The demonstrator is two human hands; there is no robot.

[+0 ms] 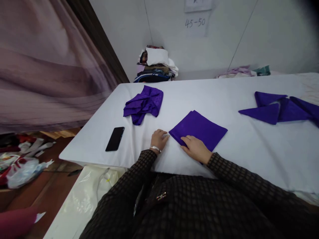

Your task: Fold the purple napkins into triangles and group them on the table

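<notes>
- Right hand (195, 147): laid palm-down on the near edge of the cloth (200, 127), fingers spread and not clenched, gripping nothing; the light press probably serves to stop it sliding and to flatten the fold
- Left hand (159, 138): resting on the table (194, 94), fingers loosely bent, grasping nothing that shows; the fingertips are right by the cloth's left corner, perhaps to guide it, though I cannot tell whether they touch
- Cloth: purple, folded and flat, under the right fingers and reaching beyond them, just right of the left hand; lying so close in, it seems easy for both hands to work
- Heap (144, 103): crumpled purple fabric beyond the left hand and slightly left, likely set there to be out of the way
- Phone (115, 139): face-up, left of the left hand, apart from the fabric, presumably so nothing covers it
- Angular purple pieces (267, 111): well right of the right hand, leaving room around it
</notes>
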